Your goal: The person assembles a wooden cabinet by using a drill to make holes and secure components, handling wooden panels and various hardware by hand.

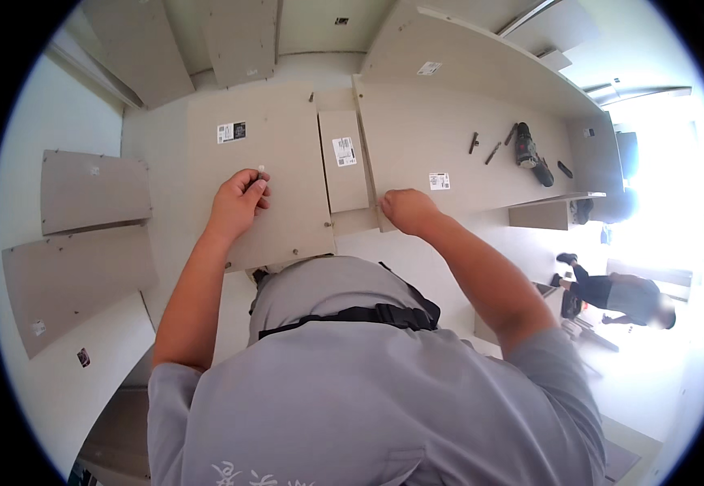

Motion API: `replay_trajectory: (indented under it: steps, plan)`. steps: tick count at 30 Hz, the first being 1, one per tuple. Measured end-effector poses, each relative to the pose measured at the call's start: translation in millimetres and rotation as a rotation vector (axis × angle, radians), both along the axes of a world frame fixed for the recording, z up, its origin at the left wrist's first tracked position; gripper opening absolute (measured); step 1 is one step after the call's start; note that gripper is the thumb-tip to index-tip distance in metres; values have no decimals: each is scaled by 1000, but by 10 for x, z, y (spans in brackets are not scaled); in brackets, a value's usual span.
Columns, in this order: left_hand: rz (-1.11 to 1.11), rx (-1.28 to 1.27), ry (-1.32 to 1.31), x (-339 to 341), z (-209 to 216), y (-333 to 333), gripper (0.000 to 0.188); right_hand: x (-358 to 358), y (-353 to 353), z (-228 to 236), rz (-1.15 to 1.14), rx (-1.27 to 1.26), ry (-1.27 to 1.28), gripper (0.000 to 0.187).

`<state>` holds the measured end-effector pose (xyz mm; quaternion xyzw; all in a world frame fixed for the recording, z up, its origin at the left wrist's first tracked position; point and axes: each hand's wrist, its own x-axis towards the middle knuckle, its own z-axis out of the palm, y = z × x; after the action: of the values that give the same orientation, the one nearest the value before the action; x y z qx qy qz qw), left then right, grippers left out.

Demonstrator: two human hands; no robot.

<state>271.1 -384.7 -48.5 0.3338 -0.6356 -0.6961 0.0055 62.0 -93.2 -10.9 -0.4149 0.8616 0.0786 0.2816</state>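
Observation:
My left hand [237, 204] is above a beige panel [275, 219] that has a label and small metal fittings along its edges. Its thumb and fingers pinch a small fitting [261, 171], pale at the tip, whose exact kind is too small to make out. Curled closed, my right hand [410, 212] is at the near left corner of a larger beige board [405, 146]. Whatever its fingers hold, if anything, is hidden. Between these two boards lies a narrow labelled panel [342, 185].
On the larger board's right part lie a power drill [526, 147], several slim dark tools and a small dark object [565, 169]. A long upright panel [482, 61] borders its far side. More panels [95, 190] lie at left. Another person [623, 298] is off to the right.

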Motion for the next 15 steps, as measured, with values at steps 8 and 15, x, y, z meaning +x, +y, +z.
replay_trajectory:
  steps: [8,15]
  plan:
    - [48,277,161,105,543,826,14,179,1256,127,-924,-679,-700,37]
    - [-121,213,294,-111,540,1656,15,348,944,346,-596,-753,-955,32]
